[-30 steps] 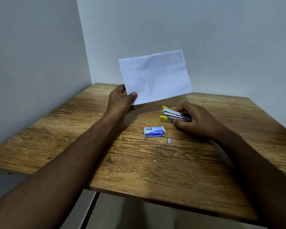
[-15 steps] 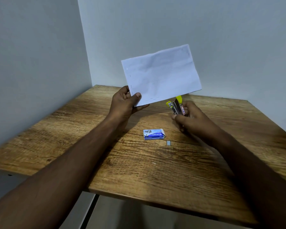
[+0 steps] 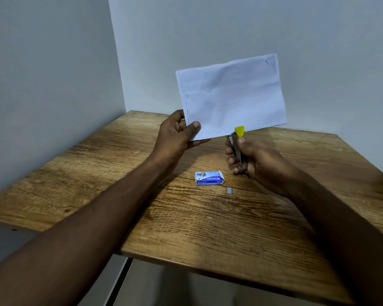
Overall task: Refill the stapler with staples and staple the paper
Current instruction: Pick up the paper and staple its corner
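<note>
My left hand (image 3: pixel 178 134) pinches the lower left corner of a white paper (image 3: pixel 230 96) and holds it upright above the wooden table (image 3: pixel 119 162). Rows of staples run along the paper's left and bottom edges. My right hand (image 3: pixel 255 160) grips a small metal stapler with yellow ends (image 3: pixel 236 142), held upright. Its yellow tip touches the paper's bottom edge. A blue staple box (image 3: pixel 209 178) lies on the table below the hands, its right flap open. A small strip of staples (image 3: pixel 229 190) lies just right of the box.
Grey walls meet in a corner behind the table. A tiny loose staple (image 3: pixel 209 217) lies nearer the front edge. The table's front edge runs across the lower part of the view, with floor below it.
My right hand lifted the stapler off the table, turned it upright and brought its tip up to the paper's bottom edge. The paper rose slightly in my left hand.
</note>
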